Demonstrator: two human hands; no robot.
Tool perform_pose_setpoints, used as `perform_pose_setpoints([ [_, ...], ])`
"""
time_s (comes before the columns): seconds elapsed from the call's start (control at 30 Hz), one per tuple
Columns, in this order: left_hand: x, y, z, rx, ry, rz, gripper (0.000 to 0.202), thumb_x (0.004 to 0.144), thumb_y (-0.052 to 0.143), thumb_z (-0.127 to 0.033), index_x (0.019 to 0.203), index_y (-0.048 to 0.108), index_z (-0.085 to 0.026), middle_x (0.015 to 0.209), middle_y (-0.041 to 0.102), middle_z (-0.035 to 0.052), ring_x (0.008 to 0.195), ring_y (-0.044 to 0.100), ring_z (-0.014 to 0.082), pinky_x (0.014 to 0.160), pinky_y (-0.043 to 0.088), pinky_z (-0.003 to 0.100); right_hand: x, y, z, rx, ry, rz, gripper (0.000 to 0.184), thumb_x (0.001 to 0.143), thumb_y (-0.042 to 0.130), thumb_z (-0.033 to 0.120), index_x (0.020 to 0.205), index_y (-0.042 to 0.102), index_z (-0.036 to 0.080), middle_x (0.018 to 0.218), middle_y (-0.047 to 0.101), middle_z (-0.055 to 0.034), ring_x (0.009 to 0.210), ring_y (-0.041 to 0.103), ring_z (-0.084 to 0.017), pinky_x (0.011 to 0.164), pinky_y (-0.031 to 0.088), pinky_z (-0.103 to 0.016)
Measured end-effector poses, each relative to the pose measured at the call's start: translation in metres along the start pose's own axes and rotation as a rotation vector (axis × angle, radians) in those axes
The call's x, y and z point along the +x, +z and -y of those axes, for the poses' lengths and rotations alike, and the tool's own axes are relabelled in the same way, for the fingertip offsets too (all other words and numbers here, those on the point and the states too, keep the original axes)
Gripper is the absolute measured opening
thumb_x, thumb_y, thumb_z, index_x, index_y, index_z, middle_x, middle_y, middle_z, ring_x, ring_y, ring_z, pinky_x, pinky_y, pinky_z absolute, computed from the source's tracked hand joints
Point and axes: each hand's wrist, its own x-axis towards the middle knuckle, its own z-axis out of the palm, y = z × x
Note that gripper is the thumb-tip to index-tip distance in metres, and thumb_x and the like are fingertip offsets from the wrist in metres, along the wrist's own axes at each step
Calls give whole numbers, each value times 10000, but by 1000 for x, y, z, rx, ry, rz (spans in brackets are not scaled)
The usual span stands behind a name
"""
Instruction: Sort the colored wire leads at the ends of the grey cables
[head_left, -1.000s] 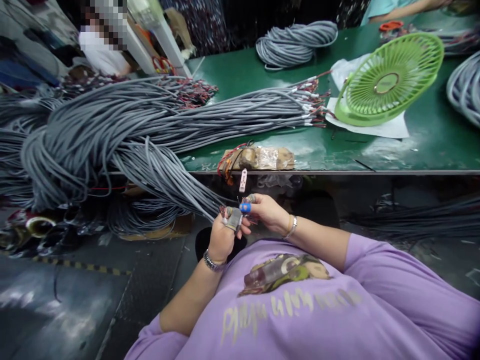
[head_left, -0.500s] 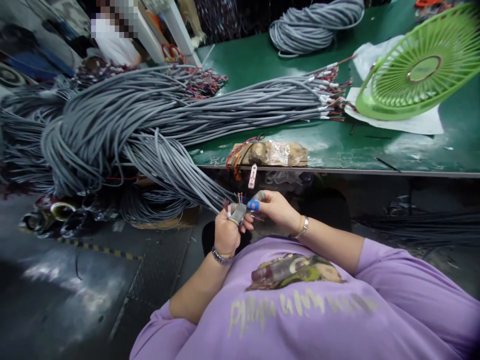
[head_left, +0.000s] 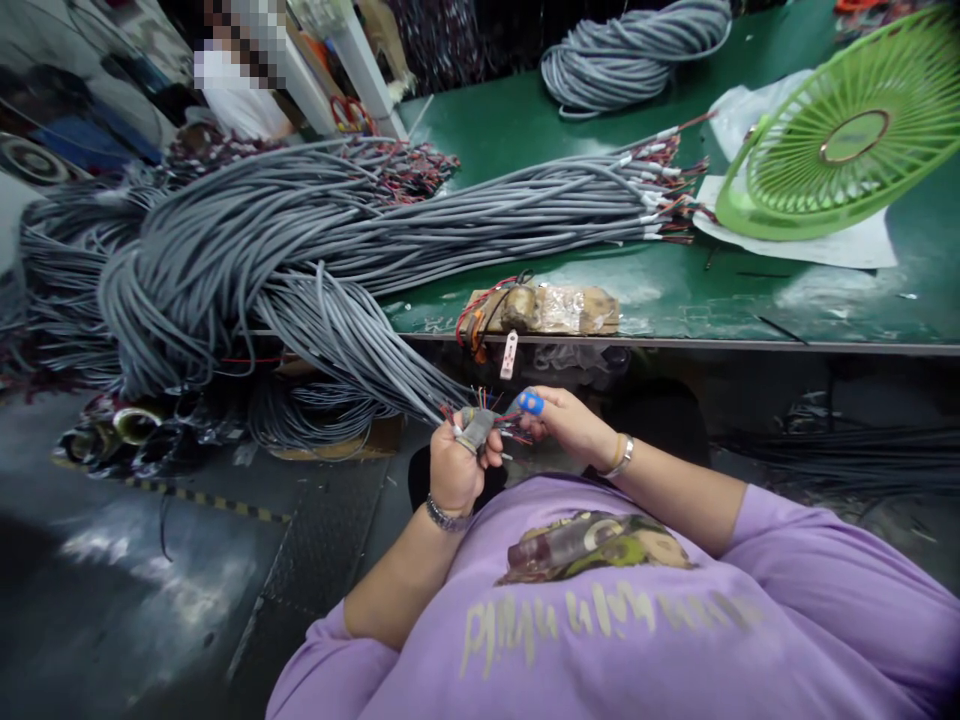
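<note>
A thick bundle of grey cables [head_left: 375, 345] hangs off the bench toward my lap. My left hand [head_left: 461, 455] is closed around the end of this bundle, its thumb wrapped in grey tape. Thin coloured wires [head_left: 511, 425] fan out from the cable ends above and to the right of that hand. To the right, my right hand [head_left: 559, 420] pinches the tips of some of these wires, with blue tape around one finger. Exactly which wires it grips is too small to make out.
On the green bench [head_left: 495, 110] lie a large pile of grey cables [head_left: 217, 235], a cable coil [head_left: 630, 60] and a green fan [head_left: 840, 150]. A wooden block [head_left: 577, 308] sits at the bench edge. Another person [head_left: 240, 95] is at the far left.
My right hand has drawn away to the right from my left hand, with wires now stretched between them. My left hand has kept its hold on the cables.
</note>
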Motion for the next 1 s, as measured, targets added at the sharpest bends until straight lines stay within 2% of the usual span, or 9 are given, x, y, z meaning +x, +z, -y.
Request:
perform_pose_setpoints([
  [0.1, -1, 3, 0, 51, 17, 40, 325, 727, 705, -423, 630, 546, -157, 492, 583, -29, 337, 480, 58, 330, 291, 163, 3, -6, 7, 124, 51, -20, 504, 686, 673, 631, 765, 595, 139, 713, 586, -12, 544, 466, -67, 497, 384, -203],
  [0.2, -2, 5, 4, 127, 55, 68, 315, 762, 684, -397, 614, 545, -156, 497, 586, -28, 349, 488, 54, 347, 302, 162, 4, -4, 18, 92, 50, 37, 461, 659, 739, 548, 826, 619, 135, 767, 606, -19, 589, 490, -70, 515, 393, -195],
  [0.3, -2, 4, 9, 180, 59, 67, 291, 773, 676, -371, 623, 549, -157, 504, 601, -25, 359, 505, 59, 359, 313, 162, 4, 4, 23, 29, 1, 108, 394, 632, 794, 426, 816, 620, 124, 697, 595, 2, 567, 483, -70, 512, 378, -202],
  [0.37, -2, 3, 11, 196, 57, 67, 281, 776, 672, -361, 626, 551, -157, 506, 605, -23, 363, 509, 61, 362, 314, 163, 5, 9, 22, 34, -20, 100, 369, 624, 801, 399, 759, 601, 121, 619, 571, 19, 526, 465, -67, 501, 365, -209],
  [0.53, -3, 3, 12, 194, 54, 69, 286, 777, 677, -361, 626, 552, -154, 515, 604, -24, 371, 514, 61, 367, 323, 163, 7, 13, 14, 101, -38, 36, 370, 602, 807, 400, 684, 577, 123, 547, 541, 35, 472, 436, -58, 466, 336, -207],
  [0.77, -5, 9, 12, 100, 72, -7, 298, 779, 673, -398, 660, 564, -148, 538, 616, -14, 382, 524, 60, 364, 314, 158, 6, 20, 7, 139, -74, -59, 376, 604, 794, 430, 715, 588, 137, 572, 541, 35, 458, 415, -52, 422, 300, -195],
  [1.0, -4, 8, 12, 36, 72, -32, 274, 767, 674, -385, 675, 553, -158, 517, 599, -32, 362, 508, 58, 352, 305, 156, 6, 23, 7, 156, -32, -28, 390, 617, 790, 449, 730, 582, 139, 547, 541, 27, 447, 427, -64, 422, 298, -198],
])
